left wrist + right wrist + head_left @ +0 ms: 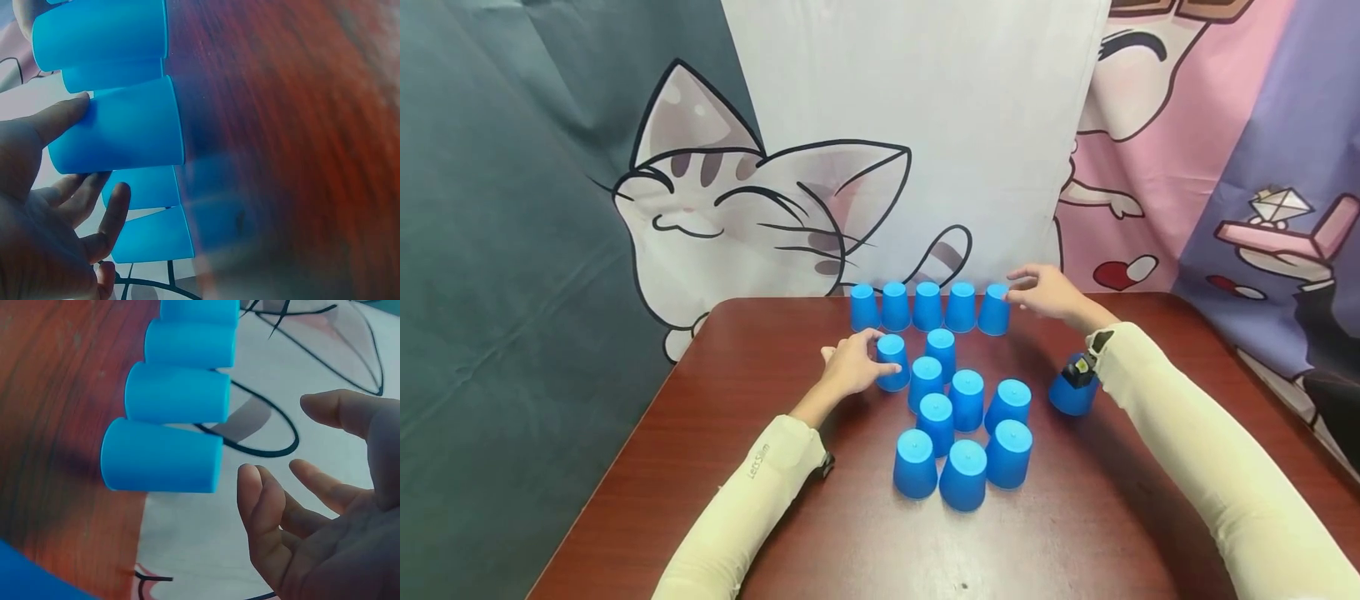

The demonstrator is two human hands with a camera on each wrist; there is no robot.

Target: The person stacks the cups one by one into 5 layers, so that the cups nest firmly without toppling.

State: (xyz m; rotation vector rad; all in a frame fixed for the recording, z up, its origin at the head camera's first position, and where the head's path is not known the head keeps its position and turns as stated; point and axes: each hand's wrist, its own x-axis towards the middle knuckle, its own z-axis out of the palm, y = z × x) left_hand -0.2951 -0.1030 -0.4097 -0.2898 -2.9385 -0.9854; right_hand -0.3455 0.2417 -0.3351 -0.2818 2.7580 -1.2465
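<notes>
Left hand (852, 364) first: my thumb and fingers pinch a blue cup (891, 354), mouth down on the table (700, 433), whose open wood spreads left to its edge. Beyond it, a row of five cups (927, 307) blocks the far edge; eight more cups (966, 400) crowd the right and near sides. Fingers spread, my right hand (1045, 292) hovers by the row's right end, holding nothing; nearer, a lone cup (1070, 400) sits partly behind my cuff.
</notes>
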